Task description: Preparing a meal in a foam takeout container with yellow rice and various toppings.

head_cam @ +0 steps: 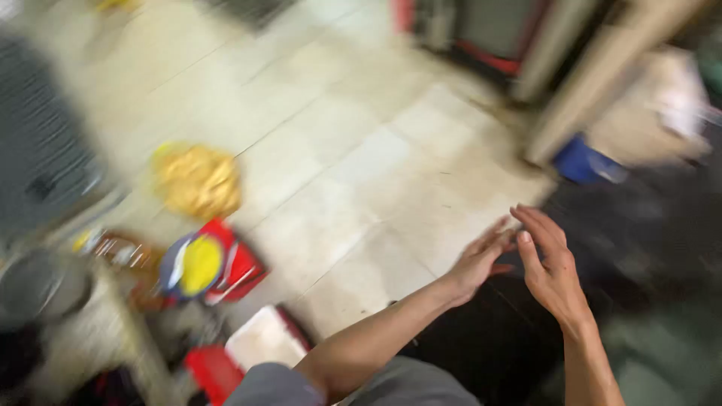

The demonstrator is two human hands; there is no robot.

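The picture is motion-blurred. My left hand point(481, 257) reaches forward from the lower middle, fingers stretched out, holding nothing. My right hand point(550, 267) is beside it to the right, palm turned inward, fingers spread, also with nothing in it. The fingertips of the two hands nearly touch over the edge where the pale tiled floor point(353, 173) meets a dark mat point(489, 346). A grey sleeve or trouser leg point(278, 387) shows at the bottom.
On the floor to the left lie a yellow crumpled bag point(197, 179), a red packet with a yellow round patch point(207, 265) and a white-and-red box point(259, 342). A blue container point(583, 162) stands at the right by a pale post point(602, 71).
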